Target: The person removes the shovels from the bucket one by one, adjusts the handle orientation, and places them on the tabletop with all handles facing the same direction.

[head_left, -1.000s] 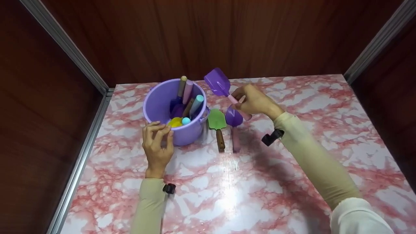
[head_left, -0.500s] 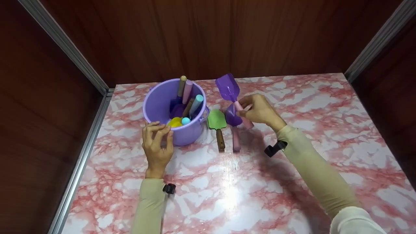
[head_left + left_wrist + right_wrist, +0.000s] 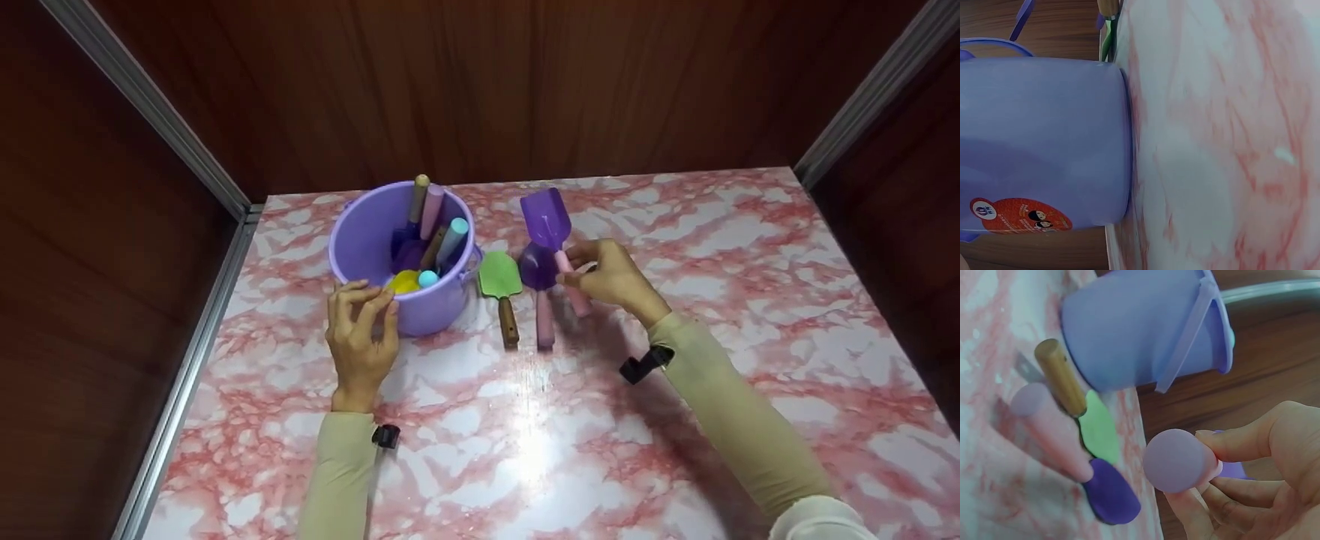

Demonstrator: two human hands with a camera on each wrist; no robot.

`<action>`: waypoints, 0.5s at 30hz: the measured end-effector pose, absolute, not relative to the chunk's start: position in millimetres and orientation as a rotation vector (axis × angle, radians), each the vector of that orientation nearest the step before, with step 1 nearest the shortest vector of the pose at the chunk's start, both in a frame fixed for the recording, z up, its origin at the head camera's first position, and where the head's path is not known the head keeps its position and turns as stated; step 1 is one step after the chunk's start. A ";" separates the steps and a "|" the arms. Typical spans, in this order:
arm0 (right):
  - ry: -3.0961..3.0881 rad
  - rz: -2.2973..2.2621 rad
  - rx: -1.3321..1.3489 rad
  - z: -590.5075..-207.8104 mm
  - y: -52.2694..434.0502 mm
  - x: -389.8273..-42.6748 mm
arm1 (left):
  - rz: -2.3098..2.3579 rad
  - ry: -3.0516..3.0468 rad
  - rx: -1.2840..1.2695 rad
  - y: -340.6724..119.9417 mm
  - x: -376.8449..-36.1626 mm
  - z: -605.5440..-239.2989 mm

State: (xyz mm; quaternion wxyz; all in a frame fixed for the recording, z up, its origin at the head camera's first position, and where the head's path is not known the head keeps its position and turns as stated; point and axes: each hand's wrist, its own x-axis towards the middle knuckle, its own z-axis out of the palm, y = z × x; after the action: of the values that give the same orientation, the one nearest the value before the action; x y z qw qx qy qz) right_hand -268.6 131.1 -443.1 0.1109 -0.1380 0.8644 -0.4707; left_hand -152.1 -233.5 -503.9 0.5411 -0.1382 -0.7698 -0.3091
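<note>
My right hand (image 3: 604,276) pinches the pink handle of a purple toy shovel (image 3: 549,217), blade tilted up and away; the handle end (image 3: 1176,461) shows between thumb and fingers in the right wrist view. Just left of it on the marble table (image 3: 675,375) lie a purple scoop with pink handle (image 3: 539,289) and a green trowel with wooden handle (image 3: 501,285). My left hand (image 3: 362,330) grips the near rim of a purple bucket (image 3: 375,240) holding several toy tools. The bucket wall (image 3: 1044,140) fills the left wrist view.
Dark wooden walls with metal corner strips (image 3: 150,120) enclose the table on three sides. A metal edge (image 3: 180,390) runs along the table's left side. The bucket's handle (image 3: 1185,343) hangs down its side.
My right hand has carried the purple shovel to the right and down, from near the bucket toward the table beside the purple scoop. My left hand stays on the bucket.
</note>
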 end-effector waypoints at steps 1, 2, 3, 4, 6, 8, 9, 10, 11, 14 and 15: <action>2.531 -1.392 -0.395 -445.9 133.5 -267.7 | -0.718 -1.835 -0.327 -234.1 -151.7 -504.0; 2.523 -1.400 -0.382 -448.4 135.9 -266.6 | -0.703 -1.840 -0.326 -234.7 -151.3 -504.2; 2.509 -1.410 -0.369 -450.8 138.2 -265.6 | -0.690 -1.843 -0.323 -235.2 -151.0 -504.2; 2.495 -1.420 -0.356 -453.4 140.6 -264.9 | -0.676 -1.847 -0.322 -235.5 -150.7 -504.3; 2.472 -1.430 -0.318 -457.4 144.6 -263.7 | -0.656 -1.856 -0.318 -235.8 -150.4 -504.0; 2.449 -1.442 -0.276 -460.8 147.8 -263.0 | -0.643 -1.866 -0.316 -235.5 -150.3 -503.2; 2.440 -1.450 -0.256 -462.8 149.1 -262.8 | -0.639 -1.870 -0.316 -235.2 -150.4 -502.8; 2.436 -1.456 -0.236 -465.1 150.5 -262.4 | -0.633 -1.874 -0.317 -234.9 -150.5 -502.5; 2.433 -1.460 -0.216 -467.4 151.6 -262.3 | -0.628 -1.878 -0.315 -234.7 -150.6 -502.2; 2.431 -1.461 -0.173 -475.6 155.0 -261.4 | -0.620 -1.881 -0.313 -234.2 -150.8 -501.7; 2.429 -1.464 -0.161 -478.5 156.0 -261.2 | -0.620 -1.878 -0.313 -234.0 -150.7 -501.7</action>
State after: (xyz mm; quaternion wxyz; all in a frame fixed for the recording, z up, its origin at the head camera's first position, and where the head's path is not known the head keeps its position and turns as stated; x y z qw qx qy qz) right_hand -261.2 156.0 -478.5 0.1499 -0.0561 0.8453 -0.5097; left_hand -150.7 -234.0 -501.7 0.5392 -0.1318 -0.7899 -0.2607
